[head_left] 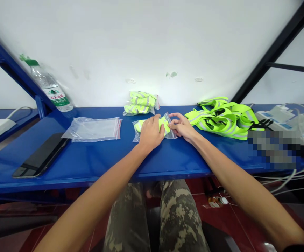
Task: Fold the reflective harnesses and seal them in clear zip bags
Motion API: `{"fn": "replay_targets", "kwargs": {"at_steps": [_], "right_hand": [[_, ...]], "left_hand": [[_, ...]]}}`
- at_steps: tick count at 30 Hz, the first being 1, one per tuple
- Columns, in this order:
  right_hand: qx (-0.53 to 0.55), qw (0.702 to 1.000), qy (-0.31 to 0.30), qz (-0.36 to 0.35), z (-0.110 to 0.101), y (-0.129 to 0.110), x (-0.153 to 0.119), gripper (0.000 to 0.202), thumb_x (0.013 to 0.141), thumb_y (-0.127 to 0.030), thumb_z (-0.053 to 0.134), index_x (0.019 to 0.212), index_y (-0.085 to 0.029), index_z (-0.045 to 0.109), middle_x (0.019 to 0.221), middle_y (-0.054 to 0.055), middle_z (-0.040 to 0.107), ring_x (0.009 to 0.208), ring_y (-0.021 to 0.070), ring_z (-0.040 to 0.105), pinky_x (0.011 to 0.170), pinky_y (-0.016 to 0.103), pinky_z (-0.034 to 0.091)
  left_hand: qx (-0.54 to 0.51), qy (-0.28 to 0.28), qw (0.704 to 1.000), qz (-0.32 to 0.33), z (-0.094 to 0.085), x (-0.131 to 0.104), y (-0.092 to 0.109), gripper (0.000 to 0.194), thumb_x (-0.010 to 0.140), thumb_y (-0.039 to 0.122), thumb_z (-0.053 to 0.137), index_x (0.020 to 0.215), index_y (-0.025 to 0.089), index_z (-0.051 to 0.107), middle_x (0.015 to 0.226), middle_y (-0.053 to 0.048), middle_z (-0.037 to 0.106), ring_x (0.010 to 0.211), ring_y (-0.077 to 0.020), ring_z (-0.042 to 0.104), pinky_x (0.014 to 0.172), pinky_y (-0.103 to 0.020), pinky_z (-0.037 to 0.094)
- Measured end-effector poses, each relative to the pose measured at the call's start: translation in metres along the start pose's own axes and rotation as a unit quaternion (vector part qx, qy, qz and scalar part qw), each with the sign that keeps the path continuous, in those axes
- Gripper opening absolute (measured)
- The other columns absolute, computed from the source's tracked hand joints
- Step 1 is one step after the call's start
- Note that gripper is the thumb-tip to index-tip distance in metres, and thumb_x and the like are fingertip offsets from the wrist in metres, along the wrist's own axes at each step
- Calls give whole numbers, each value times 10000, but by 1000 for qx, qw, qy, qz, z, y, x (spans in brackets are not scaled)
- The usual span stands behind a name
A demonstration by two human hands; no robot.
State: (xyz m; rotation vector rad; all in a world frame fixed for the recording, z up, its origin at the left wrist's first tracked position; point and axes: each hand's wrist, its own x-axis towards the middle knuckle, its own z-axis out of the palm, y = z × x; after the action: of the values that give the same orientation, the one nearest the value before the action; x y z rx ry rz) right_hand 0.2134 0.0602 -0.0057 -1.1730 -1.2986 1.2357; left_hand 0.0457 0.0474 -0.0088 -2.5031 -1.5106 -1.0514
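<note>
A clear zip bag [164, 122] with a folded neon-yellow reflective strap inside lies on the blue table in front of me. My left hand [151, 133] rests flat over the bag, fingers stretched out and covering its middle. At the bag's right end, my right hand [182, 126] pinches the zip edge between thumb and fingers. Just behind, filled bags [142, 101] of the same yellow strap are stacked against the wall. Flat, unfilled zip bags [95, 128] with red seal lines lie to the left. Loose yellow reflective straps [222, 120] with black buckles are heaped to the right.
A black phone [43, 155] lies at the table's left, with a water bottle [53, 89] leaning behind it. White power strips [285, 117] and cables [302, 140] crowd the right side. A white wall [152, 42] stands along the back edge.
</note>
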Motion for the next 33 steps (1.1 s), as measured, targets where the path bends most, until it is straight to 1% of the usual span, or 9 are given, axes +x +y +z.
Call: {"fn": "replay_targets", "kwargs": {"at_steps": [4,7,11,14,17,20,24,29,33], "right_hand": [[-7,1000,-15,0,-3,2,1,655,667,-297,734,1258,-269,453,639,-117,512,372,61,379,303,180,224],[-8,1000,-18,-7,-2,2,2,593,656,-272,717,1204,-259,491,659,-111,510,381,54,374,316,176,224],[-5,1000,20,-5,0,1,3,509,636,-241,704,1105,-228,506,653,-111,500,389,28,326,354,163,216],[-22,999,24,12,-1,0,4,554,659,-247,683,1170,-245,470,678,-101,531,375,40,340,339,170,200],[-72,997,-4,15,-3,1,4,568,711,-262,652,1235,-252,434,616,-103,509,364,72,370,328,176,212],[-97,995,-36,-13,-4,4,5,536,756,-269,613,1252,-244,410,563,-107,489,384,86,382,363,180,279],[-131,987,-35,-83,-6,13,7,463,797,-300,583,1220,-247,402,610,-88,512,428,96,421,417,201,345],[-174,977,-62,-110,-10,19,5,482,848,-346,556,1273,-260,347,657,-74,537,459,109,466,457,213,357],[-161,975,-76,-130,-7,17,2,416,845,-336,567,1215,-263,393,631,-86,470,457,95,399,455,202,310]], "left_hand": [[-3,-2,1000,4,0,1,-1,386,959,262,441,1298,84,498,1215,-175,652,1145,-290,605,1007,-430,449],[-1,-9,1000,11,-1,1,-1,397,955,264,446,1305,84,495,1236,-170,648,1152,-295,602,1013,-434,446],[-9,-12,1000,15,0,0,0,400,952,259,449,1307,78,492,1255,-173,644,1166,-298,596,1025,-442,441],[-7,-9,1000,15,0,0,0,384,960,269,436,1294,90,500,1247,-171,648,1157,-299,599,1014,-446,446],[4,-13,1000,16,0,0,0,387,960,273,436,1293,88,503,1240,-170,651,1136,-298,607,1003,-437,449],[11,-15,1000,17,0,0,-1,395,957,271,439,1301,84,498,1232,-170,651,1126,-297,607,996,-433,448],[7,-12,1000,22,3,1,-3,406,967,283,426,1319,91,485,1228,-177,643,1136,-294,598,1003,-438,438],[16,-7,1000,21,5,3,-5,430,972,294,421,1336,74,485,1224,-184,641,1127,-298,595,995,-437,435],[18,-6,1000,21,6,3,-7,447,971,297,429,1353,70,477,1208,-183,643,1122,-294,597,997,-429,432]]}}
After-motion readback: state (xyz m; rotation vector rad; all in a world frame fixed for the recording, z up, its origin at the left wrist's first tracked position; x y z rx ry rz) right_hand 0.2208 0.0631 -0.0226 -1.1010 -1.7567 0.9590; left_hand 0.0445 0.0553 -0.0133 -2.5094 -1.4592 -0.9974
